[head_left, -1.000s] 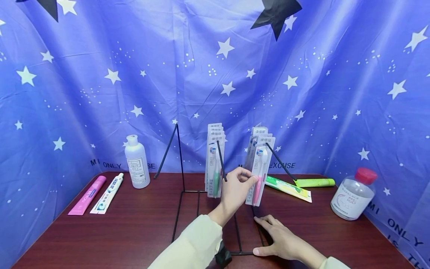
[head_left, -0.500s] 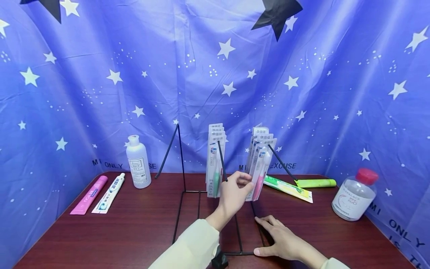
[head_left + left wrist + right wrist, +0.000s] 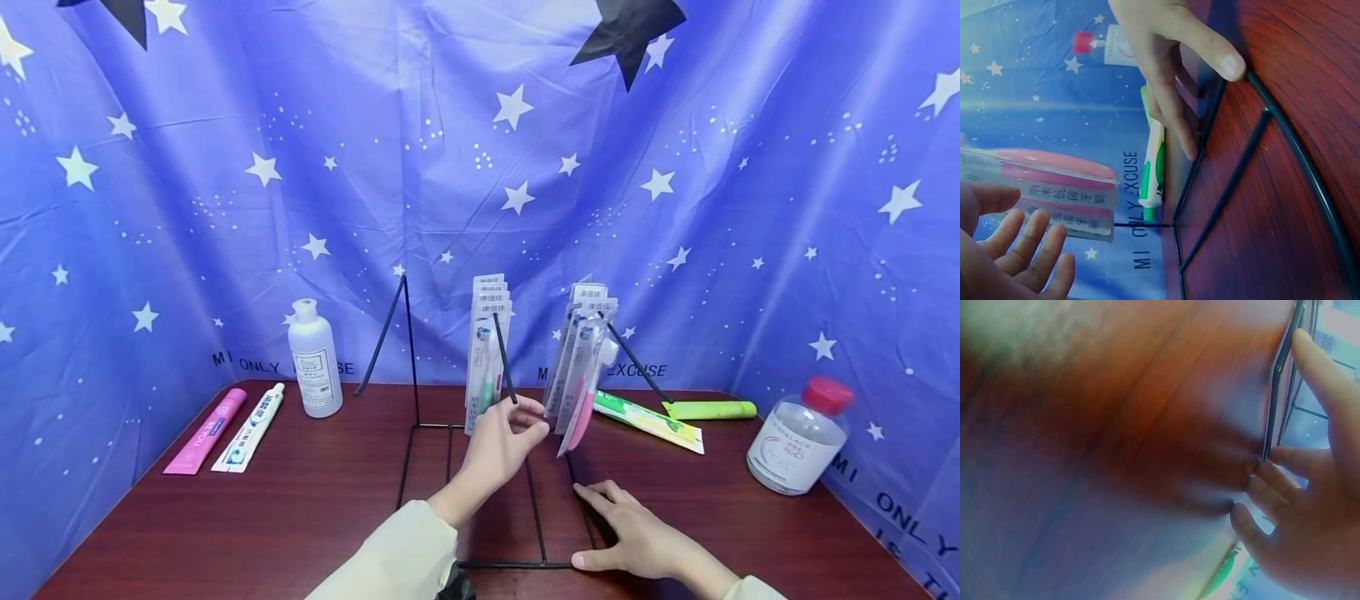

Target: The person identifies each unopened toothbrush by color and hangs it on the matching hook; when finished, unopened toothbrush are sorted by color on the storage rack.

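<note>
A black wire display rack [image 3: 542, 521] stands on the table, with packaged toothbrushes hanging on two of its hooks. The front pack on the right hook, a pink toothbrush [image 3: 588, 400], hangs tilted and turned side-on. Just left of its lower end is my left hand [image 3: 498, 446], fingers loosely bent and holding nothing; the left wrist view shows the thumb and fingers [image 3: 1029, 244] spread apart beside the packs. A green toothbrush pack [image 3: 487, 358] fronts the middle hook, its lower part behind my left hand. My right hand [image 3: 637, 533] rests on the rack's right base wire, fingers extended.
The left hook [image 3: 381, 337] is bare. At left lie a pink tube [image 3: 206, 433] and a white toothpaste tube [image 3: 249, 429], beside a white bottle [image 3: 315, 362]. At right are a green-and-yellow toothpaste tube [image 3: 652, 423], a lime tube [image 3: 712, 409] and a red-capped bottle [image 3: 798, 437].
My left hand has let go of the pink toothbrush pack and drawn back left and slightly down. The pack has swung round to face sideways. My right hand stays on the rack base.
</note>
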`<state>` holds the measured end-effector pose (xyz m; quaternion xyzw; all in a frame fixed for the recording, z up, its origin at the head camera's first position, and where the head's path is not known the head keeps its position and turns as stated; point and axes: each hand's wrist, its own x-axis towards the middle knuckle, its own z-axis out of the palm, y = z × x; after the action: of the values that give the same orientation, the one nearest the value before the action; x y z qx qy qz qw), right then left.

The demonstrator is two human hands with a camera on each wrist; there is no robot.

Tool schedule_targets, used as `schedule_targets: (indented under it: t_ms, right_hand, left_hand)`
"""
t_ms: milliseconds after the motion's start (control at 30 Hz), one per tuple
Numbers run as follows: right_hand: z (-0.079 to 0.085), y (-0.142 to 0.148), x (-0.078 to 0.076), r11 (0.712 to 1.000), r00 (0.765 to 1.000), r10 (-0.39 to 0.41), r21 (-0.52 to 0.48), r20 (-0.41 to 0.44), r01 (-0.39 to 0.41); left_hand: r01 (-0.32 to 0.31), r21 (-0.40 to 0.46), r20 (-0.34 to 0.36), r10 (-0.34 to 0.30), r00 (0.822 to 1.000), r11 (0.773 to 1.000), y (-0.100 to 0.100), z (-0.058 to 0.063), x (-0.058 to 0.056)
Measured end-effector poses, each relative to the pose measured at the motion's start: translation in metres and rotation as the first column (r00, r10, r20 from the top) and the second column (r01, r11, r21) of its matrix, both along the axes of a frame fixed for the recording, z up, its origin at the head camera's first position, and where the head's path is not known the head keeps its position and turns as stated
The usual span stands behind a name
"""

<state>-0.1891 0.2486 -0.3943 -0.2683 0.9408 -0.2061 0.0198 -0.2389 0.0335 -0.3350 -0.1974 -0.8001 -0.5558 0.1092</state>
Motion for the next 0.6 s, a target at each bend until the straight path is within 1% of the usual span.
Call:
schedule_targets:
  t_ms: [100, 200, 367, 500, 600]
  right_hand:
    - [0.0, 0.001, -0.001, 1.0, 0.999, -0.006, -0.022, 0.047, 0.007]
    - [0.0, 0.003, -0.003, 0.999, 0.994, -0.003, -0.05, 0.107, 0.008]
    - [0.003, 0.005, -0.005, 0.997, 0.981, 0.005, -0.078, 0.192, 0.01]
    - [0.006, 0.007, -0.005, 0.996, 0.978, 0.005, -0.088, 0.207, 0.014]
    - [0.006, 0.011, -0.006, 0.995, 0.985, -0.022, -0.094, 0.169, 0.038]
  left_hand:
    - [0.007, -0.043, -0.026, -0.008, 1.0, 0.999, -0.008, -0.001, 0.003]
    - [0.018, -0.065, -0.037, -0.02, 0.999, 0.998, -0.018, -0.002, 0.006]
    - [0.022, -0.101, -0.031, -0.025, 0.999, 0.995, -0.037, -0.002, 0.012]
    - [0.004, -0.143, -0.063, -0.013, 0.998, 0.99, -0.053, -0.002, 0.016]
    - [-0.021, -0.179, -0.096, 0.004, 0.995, 0.984, -0.067, -0.003, 0.018]
